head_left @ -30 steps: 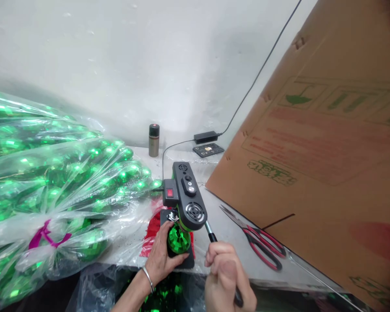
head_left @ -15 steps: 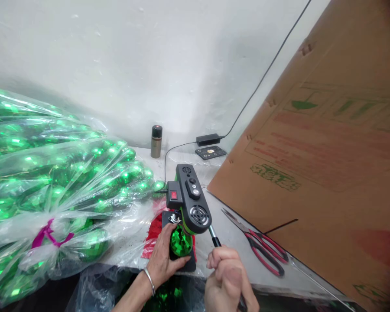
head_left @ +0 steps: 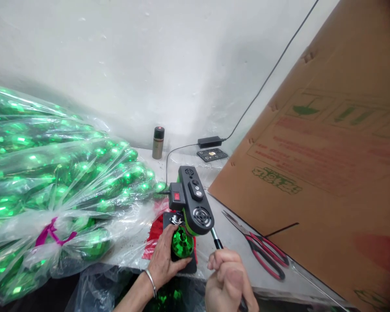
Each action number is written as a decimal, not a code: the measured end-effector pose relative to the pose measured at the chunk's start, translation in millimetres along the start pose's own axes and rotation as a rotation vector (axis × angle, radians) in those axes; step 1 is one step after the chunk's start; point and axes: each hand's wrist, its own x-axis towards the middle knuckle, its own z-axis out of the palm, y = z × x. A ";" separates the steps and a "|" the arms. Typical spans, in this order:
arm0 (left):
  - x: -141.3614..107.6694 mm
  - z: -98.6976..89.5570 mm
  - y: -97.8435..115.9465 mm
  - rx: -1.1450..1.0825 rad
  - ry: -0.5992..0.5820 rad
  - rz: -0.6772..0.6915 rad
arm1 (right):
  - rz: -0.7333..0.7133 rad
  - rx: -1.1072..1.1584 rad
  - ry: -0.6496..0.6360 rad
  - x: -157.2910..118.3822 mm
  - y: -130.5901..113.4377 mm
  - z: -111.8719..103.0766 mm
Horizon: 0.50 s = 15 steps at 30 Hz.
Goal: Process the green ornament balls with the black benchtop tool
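Note:
Beneath the near end of a black and green machine (head_left: 196, 199) is a shiny green faceted ball (head_left: 182, 242). My left hand (head_left: 164, 258), with a silver bangle at the wrist, curves around the ball's left and near side, thumb and fingers on it. My right hand (head_left: 230, 279) is closed around the black handle of a metal lever (head_left: 216, 239) that comes out of the machine's right side. The machine's black base (head_left: 190, 265) rests on a red cloth or bag (head_left: 152, 236). Where the ball meets the machine is hidden.
Clear plastic bags of green balls (head_left: 68, 173), tied with a purple ribbon (head_left: 53, 232), fill the left. Red-handled scissors (head_left: 263, 251) lie at right beside a large cardboard box (head_left: 321, 164). Behind stand a bottle (head_left: 158, 143), a power adapter (head_left: 209, 141) and a phone-like black item (head_left: 212, 154).
The whole view has shifted slightly, with things appearing a little further right and lower. Both hands keep the same hold on the ball and the lever.

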 end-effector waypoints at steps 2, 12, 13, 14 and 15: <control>0.0 0.4 -0.9 0.009 -0.001 0.011 | -0.006 0.006 -0.011 0.7 0.2 0.5; -1.1 3.1 -14.3 0.188 -0.022 0.125 | -0.018 0.028 -0.017 1.0 2.9 0.2; -1.2 3.9 -15.9 0.200 -0.014 0.132 | -0.020 0.030 -0.021 1.0 3.4 -0.3; -1.3 4.7 -17.3 0.210 -0.008 0.136 | -0.019 0.030 -0.025 1.0 3.8 -0.8; -1.4 5.3 -18.5 0.218 -0.005 0.138 | -0.016 0.028 -0.028 1.0 4.2 -1.4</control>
